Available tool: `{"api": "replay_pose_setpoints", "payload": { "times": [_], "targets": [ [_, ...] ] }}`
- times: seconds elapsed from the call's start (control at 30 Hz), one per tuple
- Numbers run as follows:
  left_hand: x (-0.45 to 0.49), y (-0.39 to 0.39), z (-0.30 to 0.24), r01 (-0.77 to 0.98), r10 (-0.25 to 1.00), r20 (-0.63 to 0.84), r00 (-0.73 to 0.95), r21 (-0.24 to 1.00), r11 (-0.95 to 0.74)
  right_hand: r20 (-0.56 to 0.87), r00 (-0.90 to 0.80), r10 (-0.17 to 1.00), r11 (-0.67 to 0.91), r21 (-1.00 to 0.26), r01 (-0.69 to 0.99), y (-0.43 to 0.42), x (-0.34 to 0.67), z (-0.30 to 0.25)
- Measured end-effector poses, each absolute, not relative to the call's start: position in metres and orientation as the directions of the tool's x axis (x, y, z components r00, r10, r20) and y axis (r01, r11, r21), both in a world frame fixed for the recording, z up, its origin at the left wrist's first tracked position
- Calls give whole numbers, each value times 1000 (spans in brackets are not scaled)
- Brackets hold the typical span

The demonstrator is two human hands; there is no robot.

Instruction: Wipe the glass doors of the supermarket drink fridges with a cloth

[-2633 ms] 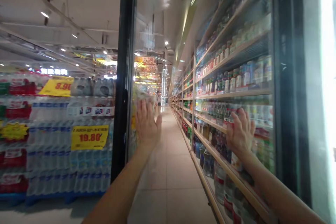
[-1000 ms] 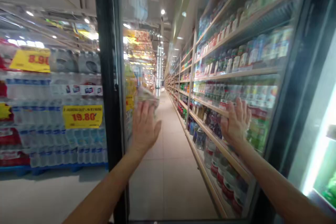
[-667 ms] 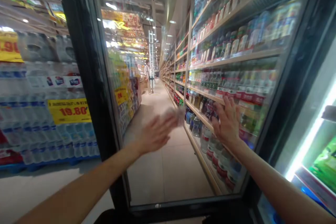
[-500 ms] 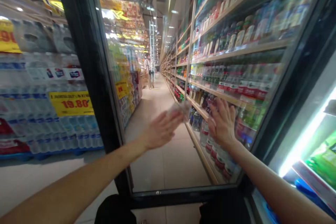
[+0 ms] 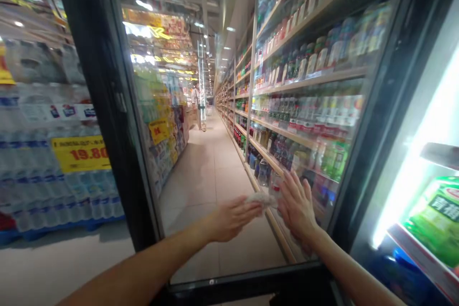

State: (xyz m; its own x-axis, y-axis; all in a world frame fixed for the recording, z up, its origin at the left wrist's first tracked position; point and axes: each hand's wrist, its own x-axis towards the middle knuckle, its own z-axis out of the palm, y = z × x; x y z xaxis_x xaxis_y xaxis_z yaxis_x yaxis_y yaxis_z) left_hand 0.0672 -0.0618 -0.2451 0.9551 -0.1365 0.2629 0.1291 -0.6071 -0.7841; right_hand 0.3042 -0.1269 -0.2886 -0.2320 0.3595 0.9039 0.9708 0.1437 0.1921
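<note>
A glass cooler door (image 5: pixel 201 162) in a black frame stands swung out in front of me. My left hand (image 5: pixel 233 217) presses a small pale cloth (image 5: pixel 260 198) against the lower part of the glass. My right hand (image 5: pixel 297 208) lies flat on the glass beside it, fingers spread, near the door's right edge. Both arms reach in from the bottom of the view.
Through the glass runs a long aisle with drink shelves (image 5: pixel 294 105) on the right. Stacked water packs with a yellow price sign (image 5: pixel 81 153) stand left. The lit cooler interior with a green package (image 5: pixel 435 220) opens at right. A person (image 5: pixel 196 100) stands far down the aisle.
Both hands have slid down the glass, and the left hand with the cloth has moved right, close to the right hand. The view has turned, showing more of the lit cooler.
</note>
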Motion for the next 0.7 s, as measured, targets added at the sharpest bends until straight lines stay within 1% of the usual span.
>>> {"api": "replay_pose_setpoints", "payload": {
  "times": [0.03,0.07,0.13,0.17,0.2,0.23,0.33,0.37,0.4,0.43,0.53,0.57,0.6,0.63,0.7],
  "targets": [
    [72,-62,-242,165,-125,296,947,-783,-600,898,-247,364,155,203,967,-127,303,-293],
    [77,-61,-236,241,-101,370,924,-766,-595,899,-252,359,160,206,965,-127,302,-296],
    [88,-61,-220,398,-54,523,851,-707,-584,914,-223,338,155,180,971,-127,301,-300],
    [93,-62,-216,432,-52,562,826,-688,-583,921,-200,333,152,157,976,-128,301,-301],
    [96,-62,-216,422,-63,557,828,-693,-585,928,-178,328,151,135,979,-128,301,-301],
    [97,-63,-222,370,-87,513,854,-717,-591,933,-158,325,151,114,982,-129,302,-302],
    [98,-64,-248,134,-172,287,942,-795,-592,934,-116,337,142,71,987,-133,308,-309],
    [99,-63,-251,88,-186,240,953,-804,-588,934,-101,343,132,59,990,-134,311,-312],
    [103,-63,-249,72,-195,226,954,-808,-585,931,-86,356,120,46,992,-136,315,-317],
    [108,-63,-243,91,-196,251,948,-804,-587,926,-69,370,107,31,994,-138,318,-322],
    [128,-62,-218,273,-133,441,888,-735,-620,923,-9,385,64,-18,998,-145,325,-335],
    [132,-61,-216,304,-115,476,872,-711,-634,921,1,389,58,-26,998,-147,326,-339],
    [132,-61,-222,301,-114,478,871,-701,-646,921,4,390,57,-28,998,-148,325,-342],
    [129,-61,-233,259,-130,444,886,-708,-657,922,1,388,62,-27,998,-150,324,-345],
    [115,-62,-263,109,-188,304,934,-742,-661,921,-16,388,88,-20,996,-151,322,-349]
  ]
}}
